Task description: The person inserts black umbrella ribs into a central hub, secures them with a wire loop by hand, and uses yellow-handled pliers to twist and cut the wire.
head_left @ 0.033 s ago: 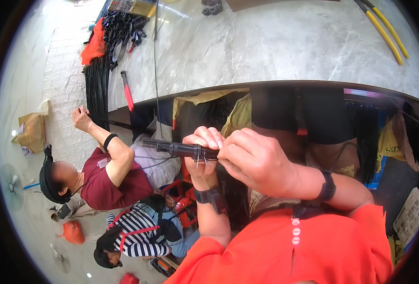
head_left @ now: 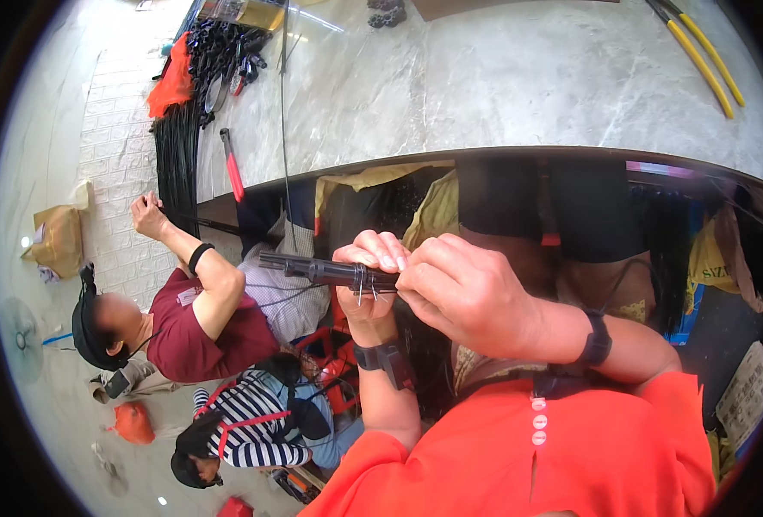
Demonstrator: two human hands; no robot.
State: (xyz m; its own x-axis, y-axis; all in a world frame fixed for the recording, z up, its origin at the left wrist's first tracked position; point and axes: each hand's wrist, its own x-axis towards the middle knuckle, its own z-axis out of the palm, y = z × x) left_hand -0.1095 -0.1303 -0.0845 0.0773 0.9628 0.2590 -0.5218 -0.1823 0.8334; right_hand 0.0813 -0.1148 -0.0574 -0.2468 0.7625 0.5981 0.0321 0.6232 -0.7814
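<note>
Head view: I see the left hand (head_left: 369, 252) wrapped around a black bundle (head_left: 317, 270), which juts leftward from the grip. The right hand (head_left: 476, 293) pinches its other end, fingertips partly hidden from me. Thin wire (head_left: 361, 279) circles the bundle beside the left fingers; beyond the grip lies a grey tabletop (head_left: 519, 95).
</note>
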